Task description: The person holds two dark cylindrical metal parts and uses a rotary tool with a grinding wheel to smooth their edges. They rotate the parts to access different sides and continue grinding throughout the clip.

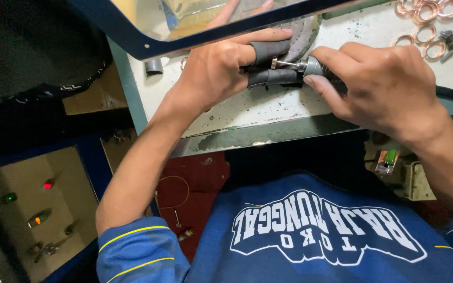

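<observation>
A worker in a blue jersey sits at a scuffed white workbench, grinding under way at its middle. Above the bench's far edge a blue-framed clear shield hangs over the work. The right hand, over the bench's right half, has its fingers wrapped tight round a grey rotary tool, its thin bit pointing left. The left hand, at bench centre, pinches closed on something too small to make out at the bit's tip; black sleeves cover its thumb and forefinger. A heap of copper rings lies at the bench's far right corner. By appearances the piece is mid-grind, and how many pieces remain cannot be told.
</observation>
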